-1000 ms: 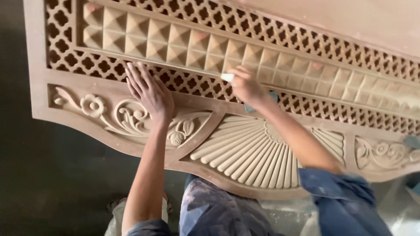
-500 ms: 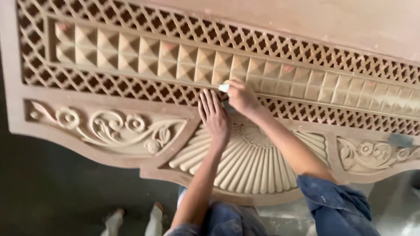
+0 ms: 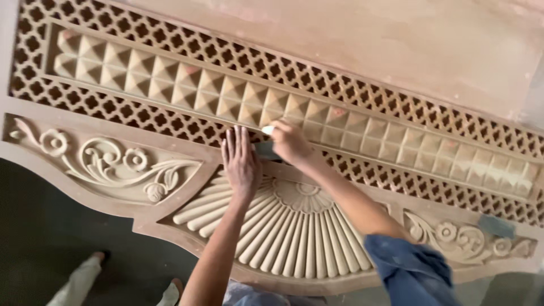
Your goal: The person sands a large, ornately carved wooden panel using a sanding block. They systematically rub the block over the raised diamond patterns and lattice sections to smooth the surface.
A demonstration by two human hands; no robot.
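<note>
Dark floor (image 3: 51,226) is seen below a large carved wooden panel (image 3: 396,62) that fills most of the view, seen from above by the person at work on it. Across the panel run two bands of pierced lattice (image 3: 170,42), with a row of small raised pyramids (image 3: 187,85) between them. Below these, a fluted fan carving (image 3: 294,232) is set at the centre, flanked by scrolled flowers and leaves (image 3: 107,161) on each side.

The left hand (image 3: 241,161) is laid flat on the wood just above the fan, fingers straight and close together, apparently to steady the panel and the body. Just beside it, the right hand (image 3: 289,141) is curled with fingers closed on a small pale object (image 3: 267,130), pressed to the lower edge of the pyramid row where it meets the lattice; what the object is cannot be told. A dark flat piece (image 3: 265,150) shows under that hand.

A blue sleeve (image 3: 413,272) is rolled up on the right arm. A small grey scrap (image 3: 496,225) lies on the carving at the far right. Two feet (image 3: 96,258) are seen on the floor.
</note>
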